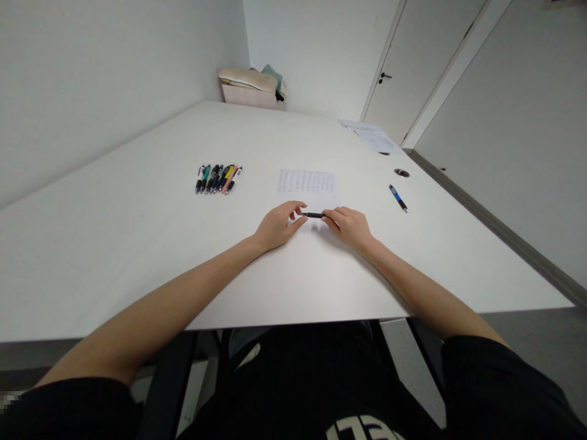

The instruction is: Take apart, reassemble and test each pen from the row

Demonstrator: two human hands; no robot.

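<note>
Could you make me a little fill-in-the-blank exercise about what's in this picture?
1. The dark pen is between the left hand and the ____ hand.
2. The row of pens lies to the ____ of the printed sheet.
3. The lone pen is dark and ____.
4. The tabletop is ____.

Missing words: right; left; blue; white.

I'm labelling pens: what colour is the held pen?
The held pen looks mostly black, shown in the head view.

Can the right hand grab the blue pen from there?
Probably yes: the right hand has just white tabletop between it and the blue pen. But it's holding a black pen, so it might need to let go first.
</note>
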